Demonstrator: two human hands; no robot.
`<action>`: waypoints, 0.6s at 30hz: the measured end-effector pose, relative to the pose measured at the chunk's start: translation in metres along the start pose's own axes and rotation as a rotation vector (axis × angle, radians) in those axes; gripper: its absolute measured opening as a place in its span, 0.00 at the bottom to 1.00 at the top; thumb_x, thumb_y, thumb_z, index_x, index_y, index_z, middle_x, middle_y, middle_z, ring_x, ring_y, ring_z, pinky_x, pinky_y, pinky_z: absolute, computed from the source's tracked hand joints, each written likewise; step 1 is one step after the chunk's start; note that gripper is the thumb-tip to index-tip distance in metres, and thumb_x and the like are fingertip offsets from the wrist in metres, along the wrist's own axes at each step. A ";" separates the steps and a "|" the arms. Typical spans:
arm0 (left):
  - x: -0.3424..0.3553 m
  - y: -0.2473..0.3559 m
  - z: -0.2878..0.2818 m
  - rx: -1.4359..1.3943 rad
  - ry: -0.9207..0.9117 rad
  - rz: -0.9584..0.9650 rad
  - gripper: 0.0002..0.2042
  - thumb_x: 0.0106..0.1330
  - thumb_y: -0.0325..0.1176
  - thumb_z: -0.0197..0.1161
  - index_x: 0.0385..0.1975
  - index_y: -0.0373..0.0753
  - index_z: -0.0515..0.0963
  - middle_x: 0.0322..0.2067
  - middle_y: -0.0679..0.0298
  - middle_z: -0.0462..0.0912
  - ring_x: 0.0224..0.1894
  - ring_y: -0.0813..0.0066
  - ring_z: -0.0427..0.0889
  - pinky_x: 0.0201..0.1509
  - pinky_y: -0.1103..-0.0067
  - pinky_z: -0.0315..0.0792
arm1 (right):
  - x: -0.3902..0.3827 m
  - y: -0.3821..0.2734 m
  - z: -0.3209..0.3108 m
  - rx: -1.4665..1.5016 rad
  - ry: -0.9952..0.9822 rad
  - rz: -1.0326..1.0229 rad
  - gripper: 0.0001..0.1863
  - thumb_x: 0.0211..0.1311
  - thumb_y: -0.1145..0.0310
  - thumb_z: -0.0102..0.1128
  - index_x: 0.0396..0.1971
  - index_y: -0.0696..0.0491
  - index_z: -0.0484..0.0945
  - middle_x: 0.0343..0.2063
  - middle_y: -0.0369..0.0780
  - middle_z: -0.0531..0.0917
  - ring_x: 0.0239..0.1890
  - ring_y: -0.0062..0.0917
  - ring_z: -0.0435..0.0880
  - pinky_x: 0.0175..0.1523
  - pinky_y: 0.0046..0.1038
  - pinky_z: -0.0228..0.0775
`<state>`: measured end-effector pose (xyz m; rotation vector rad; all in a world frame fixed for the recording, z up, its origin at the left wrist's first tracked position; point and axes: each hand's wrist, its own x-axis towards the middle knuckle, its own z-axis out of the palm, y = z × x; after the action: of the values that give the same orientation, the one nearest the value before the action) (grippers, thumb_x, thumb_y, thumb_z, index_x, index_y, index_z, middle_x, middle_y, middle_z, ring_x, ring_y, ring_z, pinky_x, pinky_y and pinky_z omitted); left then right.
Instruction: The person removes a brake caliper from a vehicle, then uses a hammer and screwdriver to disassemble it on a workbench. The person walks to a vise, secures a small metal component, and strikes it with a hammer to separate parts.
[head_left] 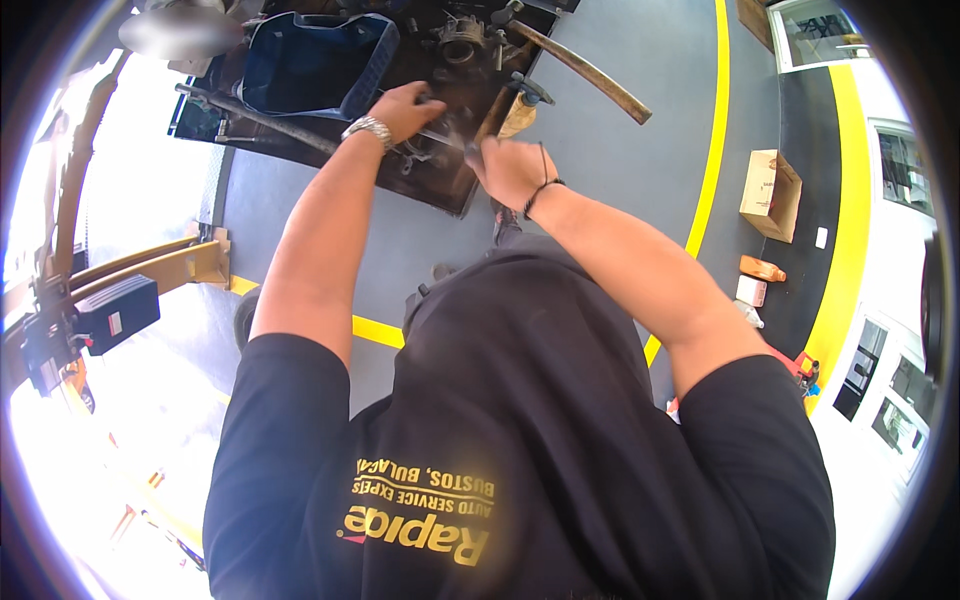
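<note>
Over the near part of the dark workbench (440, 192), my left hand (403, 112), with a metal-band watch at the wrist, is closed with its fingertips at a small dark piece (430, 98). My right hand (510, 170) is closed too, a dark cord around its wrist. A thin, shiny metal rod (438, 137) reaches from below my left hand toward the right fingers. Blur hides whether the right hand grips its end. Small metal parts (408, 160) lie on the bench under my hands.
A dark blue bin (315, 65) stands behind my left hand, a long metal bar (260, 120) before it. Farther back is a round metal housing (460, 48). A wooden-handled hammer (590, 75) juts past the bench's right edge. An open cardboard box (770, 195) sits right.
</note>
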<state>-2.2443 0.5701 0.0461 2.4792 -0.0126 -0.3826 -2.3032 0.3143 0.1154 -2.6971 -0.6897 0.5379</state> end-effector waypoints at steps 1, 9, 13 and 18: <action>-0.007 -0.010 0.003 -0.097 0.067 -0.006 0.30 0.68 0.58 0.63 0.57 0.37 0.78 0.52 0.45 0.84 0.56 0.46 0.82 0.62 0.65 0.73 | -0.013 -0.002 0.010 0.010 0.016 -0.022 0.22 0.72 0.51 0.55 0.36 0.57 0.82 0.30 0.50 0.87 0.37 0.45 0.89 0.42 0.45 0.80; -0.045 -0.032 0.010 -0.240 0.111 -0.174 0.34 0.65 0.62 0.67 0.57 0.36 0.77 0.50 0.47 0.85 0.57 0.50 0.82 0.63 0.66 0.73 | -0.022 -0.011 0.010 0.015 -0.174 -0.074 0.18 0.74 0.55 0.52 0.38 0.56 0.79 0.31 0.48 0.87 0.38 0.46 0.87 0.44 0.44 0.78; -0.053 -0.010 0.001 -0.354 0.129 -0.074 0.32 0.61 0.40 0.71 0.65 0.38 0.70 0.55 0.49 0.82 0.60 0.55 0.80 0.66 0.69 0.71 | -0.016 0.006 -0.028 0.017 -0.189 -0.171 0.19 0.71 0.52 0.56 0.40 0.57 0.79 0.33 0.51 0.87 0.40 0.48 0.86 0.46 0.47 0.77; -0.069 0.006 0.006 -0.171 0.258 -0.248 0.33 0.57 0.26 0.65 0.67 0.39 0.68 0.55 0.45 0.81 0.58 0.47 0.80 0.66 0.66 0.73 | 0.004 0.034 -0.052 0.207 -0.137 0.023 0.21 0.70 0.51 0.57 0.44 0.57 0.76 0.36 0.54 0.86 0.45 0.53 0.84 0.49 0.49 0.75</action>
<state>-2.3114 0.5684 0.0635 2.3460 0.4194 -0.1555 -2.2648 0.2776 0.1478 -2.4960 -0.6022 0.7623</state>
